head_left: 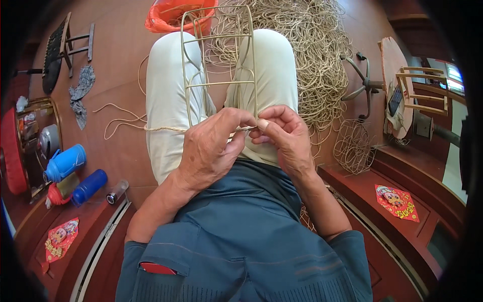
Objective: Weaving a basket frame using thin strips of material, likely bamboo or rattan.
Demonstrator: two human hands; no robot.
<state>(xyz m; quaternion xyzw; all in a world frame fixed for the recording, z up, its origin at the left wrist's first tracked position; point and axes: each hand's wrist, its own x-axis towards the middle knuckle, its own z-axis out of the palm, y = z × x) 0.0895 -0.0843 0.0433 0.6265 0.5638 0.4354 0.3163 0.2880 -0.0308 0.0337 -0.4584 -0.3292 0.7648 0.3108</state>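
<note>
wire frame (pixel 221 83): thin gold-coloured rods with crossbars and curved pieces; likely light, stiff and a little springy, more apt to bend under a hard squeeze than to break.
frame hold: best taken by a long side rod or at a corner joint, where a crossbar should keep fingers from sliding along the smooth metal.
cord (pixel 165 129): pale, twisted strand; likely very light and flexible, firm enough to keep some curve. Best pinched close to the rods, as a slack length could slip or untwist.
frame place: straight ahead of the hands, over the gap between the pale trousers' legs (pixel 168 65), its near end at the fingers; whether it rests on the legs is unclear.
cord place: running leftward from the fingers across the thigh, with loose strands on the floor (pixel 121 148).
left hand (pixel 214 143): closed on the cord, index finger and thumb toward the frame's near right corner.
right hand (pixel 284 133): thumb and index finger pinching the cord at that corner.
hands together: fingertips nearly meeting, the cord between them.
cord pile (pixel 322 60): on the floor, ahead and to the right.
</note>
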